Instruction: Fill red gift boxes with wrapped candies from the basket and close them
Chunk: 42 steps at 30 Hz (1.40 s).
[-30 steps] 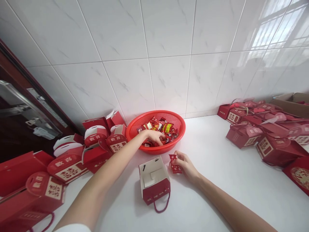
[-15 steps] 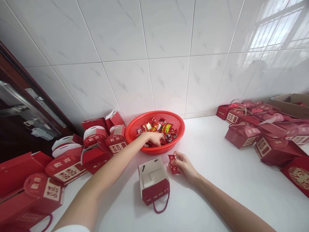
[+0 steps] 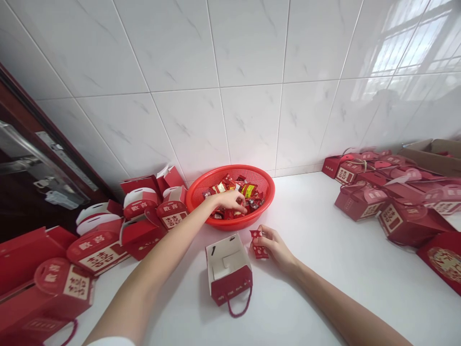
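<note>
My left hand reaches into a red plastic basket, its fingers curled down among the wrapped candies. What sits between those fingertips is hidden. Between the thumb and fingers of my right hand is a red candy packet with pale spots, held just off the right side of a small gift box. That box stands with its top open toward me, white inside, dark red outside. Its purple rope handle hangs over the near side.
Red gift boxes, several with open flaps, crowd the left side. More red boxes are grouped at the right, beside a brown carton. A tiled wall rises behind the white tabletop. A door with a metal handle is at far left.
My left hand has lifted and shifted slightly within the basket, its fingers now a little more to the right. My right hand keeps the packet in nearly the same place.
</note>
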Motion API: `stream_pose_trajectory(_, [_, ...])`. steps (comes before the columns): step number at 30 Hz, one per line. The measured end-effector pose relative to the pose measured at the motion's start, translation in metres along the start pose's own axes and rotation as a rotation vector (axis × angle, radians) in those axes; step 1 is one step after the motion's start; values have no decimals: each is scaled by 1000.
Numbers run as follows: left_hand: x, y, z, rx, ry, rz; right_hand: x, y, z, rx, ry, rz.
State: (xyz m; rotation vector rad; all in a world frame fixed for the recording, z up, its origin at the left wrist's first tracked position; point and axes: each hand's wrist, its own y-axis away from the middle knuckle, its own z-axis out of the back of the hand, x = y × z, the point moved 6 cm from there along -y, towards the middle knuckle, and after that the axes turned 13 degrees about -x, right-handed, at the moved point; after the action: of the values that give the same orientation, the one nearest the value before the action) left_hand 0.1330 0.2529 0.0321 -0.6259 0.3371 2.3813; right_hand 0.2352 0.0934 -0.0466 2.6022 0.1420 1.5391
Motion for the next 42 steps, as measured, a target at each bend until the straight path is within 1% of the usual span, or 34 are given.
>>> stream_pose_trajectory(3, [1, -2, 15, -179, 134, -4, 1, 1, 0, -6, -4, -1])
stream_pose_trajectory(5, [1, -1, 20, -241, 216, -1, 2, 2, -1, -12, -5, -5])
stream_pose_trajectory(7, [0, 2, 23, -264, 282, -2, 2, 2, -1, -19, -8, -11])
stream_pose_trajectory(13, [-8, 9, 26, -242, 410, 0, 3, 0, 2, -60, -31, -52])
stream_pose_trajectory(19, [-12, 11, 31, -244, 499, 12, 5, -6, 8, -118, -48, -40])
stream_pose_trajectory(22, [-15, 16, 32, -253, 548, 14, 4, -7, 9, -138, -59, -25])
stream_pose_trajectory(26, [-24, 30, 28, -287, 606, 4, 6, -3, 8, -142, -66, 6])
stream_pose_trajectory(29, [-33, 41, 23, -340, 638, -23, 14, 4, 4, -133, -51, 42])
stream_pose_trajectory(31, [-42, 48, 18, -351, 663, -61, 20, 8, 2, -138, -40, 76])
stream_pose_trajectory(34, [-55, 55, 11, -321, 710, -137, 31, 14, 1, -154, -51, 131])
stream_pose_trajectory(36, [-63, 58, 6, -289, 716, -164, 37, 17, 0, -153, -78, 150])
stream_pose_trajectory(39, [-70, 62, 0, -247, 644, -166, 42, 20, -1, -133, -123, 146])
stream_pose_trajectory(42, [-76, 66, -7, -188, 586, -179, 45, 22, -3, -115, -122, 141])
